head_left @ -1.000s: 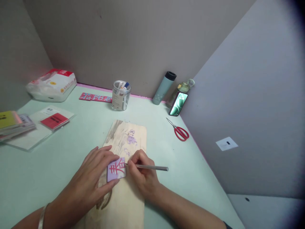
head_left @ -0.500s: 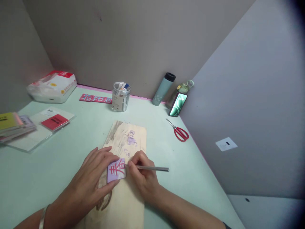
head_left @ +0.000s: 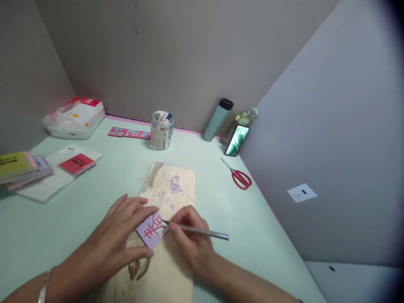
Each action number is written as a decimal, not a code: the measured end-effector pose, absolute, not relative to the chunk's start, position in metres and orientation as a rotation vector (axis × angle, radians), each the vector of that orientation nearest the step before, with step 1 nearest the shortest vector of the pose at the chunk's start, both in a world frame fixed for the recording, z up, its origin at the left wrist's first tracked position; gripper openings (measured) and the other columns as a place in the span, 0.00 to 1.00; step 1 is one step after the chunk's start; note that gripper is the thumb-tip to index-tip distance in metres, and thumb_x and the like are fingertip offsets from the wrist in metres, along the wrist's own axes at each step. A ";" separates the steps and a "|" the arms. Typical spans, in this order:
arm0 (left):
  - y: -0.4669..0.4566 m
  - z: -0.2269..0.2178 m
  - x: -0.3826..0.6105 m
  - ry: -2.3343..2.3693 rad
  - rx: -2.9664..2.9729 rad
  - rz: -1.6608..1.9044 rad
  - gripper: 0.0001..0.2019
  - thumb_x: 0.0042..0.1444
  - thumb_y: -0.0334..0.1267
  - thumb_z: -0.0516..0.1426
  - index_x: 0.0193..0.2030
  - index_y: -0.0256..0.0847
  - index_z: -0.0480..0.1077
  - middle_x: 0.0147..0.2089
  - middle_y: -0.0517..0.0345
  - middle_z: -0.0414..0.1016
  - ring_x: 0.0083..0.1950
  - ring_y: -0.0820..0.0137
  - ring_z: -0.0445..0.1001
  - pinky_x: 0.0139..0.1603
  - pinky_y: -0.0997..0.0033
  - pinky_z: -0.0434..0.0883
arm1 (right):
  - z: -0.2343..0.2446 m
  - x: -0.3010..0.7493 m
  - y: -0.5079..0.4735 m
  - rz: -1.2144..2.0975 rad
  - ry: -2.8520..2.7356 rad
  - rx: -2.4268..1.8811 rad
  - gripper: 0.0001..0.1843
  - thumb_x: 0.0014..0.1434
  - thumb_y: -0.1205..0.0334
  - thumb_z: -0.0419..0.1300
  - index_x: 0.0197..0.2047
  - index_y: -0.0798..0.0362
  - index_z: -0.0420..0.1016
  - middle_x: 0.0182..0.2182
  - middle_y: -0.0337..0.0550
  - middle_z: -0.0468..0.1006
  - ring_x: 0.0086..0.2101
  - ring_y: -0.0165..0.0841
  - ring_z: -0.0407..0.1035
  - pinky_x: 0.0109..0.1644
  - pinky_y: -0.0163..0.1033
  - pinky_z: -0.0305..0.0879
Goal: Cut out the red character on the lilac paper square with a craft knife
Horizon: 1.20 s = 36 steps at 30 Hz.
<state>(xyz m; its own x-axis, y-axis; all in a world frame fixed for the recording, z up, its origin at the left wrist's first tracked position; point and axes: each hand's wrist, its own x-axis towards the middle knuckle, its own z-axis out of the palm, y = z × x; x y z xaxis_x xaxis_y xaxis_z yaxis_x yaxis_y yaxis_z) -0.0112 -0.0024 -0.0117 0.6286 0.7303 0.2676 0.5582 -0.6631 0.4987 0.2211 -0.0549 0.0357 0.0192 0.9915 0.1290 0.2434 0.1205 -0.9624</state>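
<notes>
A small lilac carving block [head_left: 153,243] with a red Chinese character on its face lies tilted on a wooden board [head_left: 176,269]. My left hand [head_left: 113,237] grips the block by its edges, fingers on the far side and thumb on the near corner. In my right hand [head_left: 192,237] is a slim silver craft knife [head_left: 208,232], held like a pen. Its tip rests at the block's right corner; whether it cuts in is too small to tell. Lilac shavings [head_left: 176,185] lie on the board beyond my hands.
Red-handled scissors [head_left: 241,179] lie at right, below a propped phone [head_left: 237,141], a teal tumbler [head_left: 217,120] and a green bottle [head_left: 244,116]. A clear jar of tools [head_left: 162,131] stands at the back beside carved red strips [head_left: 128,133]. Packaged blocks [head_left: 77,164] and a white bag [head_left: 75,120] are left.
The block has turned on the board, its right side swinging toward the far side. My left fingers shifted with it. The knife's handle end has dipped slightly toward me.
</notes>
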 end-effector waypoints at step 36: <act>-0.006 -0.020 0.002 1.029 2.514 0.846 0.28 0.59 0.56 0.66 0.60 0.50 0.64 0.54 0.56 0.76 0.65 0.53 0.70 0.73 0.47 0.49 | 0.029 0.215 -0.048 1.058 -1.374 -1.364 0.10 0.61 0.60 0.64 0.30 0.51 0.68 0.24 0.33 0.70 0.25 0.27 0.60 0.30 0.33 0.56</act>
<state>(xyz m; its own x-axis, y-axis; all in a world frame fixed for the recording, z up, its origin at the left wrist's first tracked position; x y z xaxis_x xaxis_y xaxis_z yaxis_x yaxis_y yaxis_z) 0.0023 -0.0059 -0.0198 0.5711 0.7120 0.4086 0.5382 -0.7006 0.4685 0.2151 -0.0484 0.0291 0.0152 0.9995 0.0287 0.2275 0.0245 -0.9735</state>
